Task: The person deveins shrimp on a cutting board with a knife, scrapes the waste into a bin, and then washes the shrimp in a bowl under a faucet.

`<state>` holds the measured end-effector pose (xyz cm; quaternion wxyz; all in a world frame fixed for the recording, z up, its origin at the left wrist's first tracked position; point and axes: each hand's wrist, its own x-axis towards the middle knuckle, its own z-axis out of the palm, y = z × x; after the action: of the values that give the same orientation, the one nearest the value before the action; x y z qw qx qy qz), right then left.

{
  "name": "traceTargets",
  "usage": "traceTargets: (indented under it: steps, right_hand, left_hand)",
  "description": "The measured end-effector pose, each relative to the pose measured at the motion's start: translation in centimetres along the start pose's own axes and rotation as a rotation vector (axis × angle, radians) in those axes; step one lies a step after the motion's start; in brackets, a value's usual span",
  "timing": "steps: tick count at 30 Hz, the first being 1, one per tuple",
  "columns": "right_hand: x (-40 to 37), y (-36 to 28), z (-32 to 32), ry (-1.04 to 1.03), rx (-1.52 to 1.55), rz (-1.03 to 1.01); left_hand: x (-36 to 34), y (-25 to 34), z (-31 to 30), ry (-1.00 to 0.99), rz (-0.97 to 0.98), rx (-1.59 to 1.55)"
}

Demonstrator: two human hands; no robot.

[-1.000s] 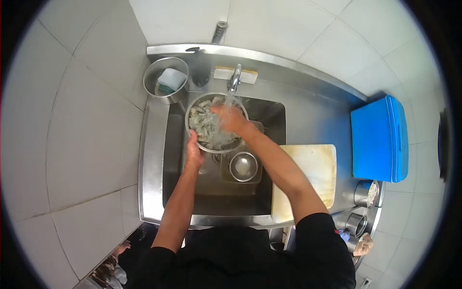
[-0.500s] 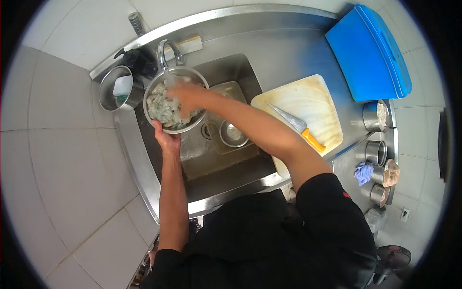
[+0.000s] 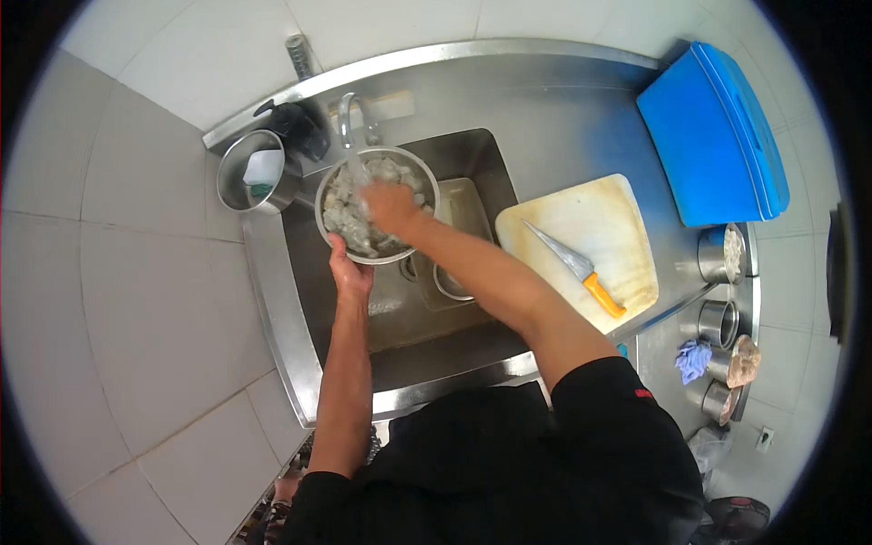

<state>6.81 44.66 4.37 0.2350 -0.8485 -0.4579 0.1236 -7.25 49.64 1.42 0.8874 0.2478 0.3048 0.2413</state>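
Under the running faucet point(image 3: 348, 123), a round steel bowl point(image 3: 431, 182) full of grey, translucent pieces that look like raw shrimp point(image 3: 350, 222) is held over the sink point(image 3: 427, 336). My left hand point(image 3: 350, 270) grips its near rim, thumb on the edge and the other fingers underneath. Inside the bowl, my right hand point(image 3: 391, 207) is down among the shrimp; its fingers are blurred and partly buried. A smaller metal bowl point(image 3: 451, 284) sits in the sink, partly hidden below my right forearm.
Right of the sink, a yellow-handled knife point(image 3: 590, 280) lies on a white cutting board point(image 3: 545, 204). A blue cooler point(image 3: 704, 136) stands behind. At left are a steel pot point(image 3: 238, 195) and a dark bottle point(image 3: 295, 132). Several metal containers point(image 3: 718, 322) line the right side.
My right hand has moved within the bowl and now sits lower among the shrimp. The whole scene is shifted right and down in the view. My left hand keeps its hold.
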Motion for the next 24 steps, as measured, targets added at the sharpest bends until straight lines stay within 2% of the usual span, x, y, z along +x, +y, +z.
traceTargets:
  steps: [1,2,5,7,8,10,11,13,17,19,20,22,23,24]
  right_hand:
    - [1.4,0.4,-0.3,-0.183,-0.156,0.063]
    - [1.2,-0.2,-1.4,-0.181,-0.158,0.052]
    - [-0.8,-1.8,-2.9,-0.123,-0.237,-0.085]
    - [-2.2,-3.0,-2.0,0.13,-0.395,-0.262]
    - [-1.1,-1.8,-0.9,0.139,-0.402,-0.271]
    - [1.3,1.0,2.3,-0.165,-0.084,-0.228]
    - [0.9,0.2,0.6,-0.167,-0.085,-0.232]
    - [-0.1,-0.7,-3.6,-0.383,-0.209,-0.274]
    - [0.2,-1.2,-3.1,-0.247,-0.335,-0.227]
    - [2.8,1.5,1.7,-0.504,-0.175,-0.193]
    - [2.2,0.7,-0.5,-0.503,-0.174,-0.191]
    - [0.3,0.0,-4.4,-0.376,-0.109,-0.334]
    - [-0.8,-0.1,-3.9,-0.383,-0.107,-0.339]
    - [-2.4,-0.5,-3.3,-0.186,-0.306,-0.305]
  left_hand:
    - [0.0,0.0,-0.6,0.011,-0.009,0.008]
    - [0.0,0.3,-0.9,0.021,-0.017,0.016]
    - [0.8,0.2,-2.1,-0.006,-0.065,0.009]
    - [1.5,-0.3,-2.6,-0.056,-0.09,0.019]
    - [1.5,-0.6,-2.2,-0.065,-0.079,0.015]
    - [0.9,-0.9,-2.3,-0.008,-0.067,-0.009]
    - [0.9,-0.8,-2.7,0.03,-0.091,-0.003]
    - [0.8,-0.2,-2.8,-0.009,-0.107,-0.019]
    - [1.0,0.4,-1.8,-0.048,-0.138,0.051]
    - [1.1,-0.3,-2.0,-0.05,-0.114,0.089]
    - [1.2,-0.1,-2.0,-0.052,-0.116,0.09]
    - [0.8,0.2,-2.6,-0.035,-0.132,0.002]
    - [0.7,0.5,-2.8,-0.003,-0.132,-0.015]
    - [0.5,0.6,-2.7,0.002,-0.128,-0.017]
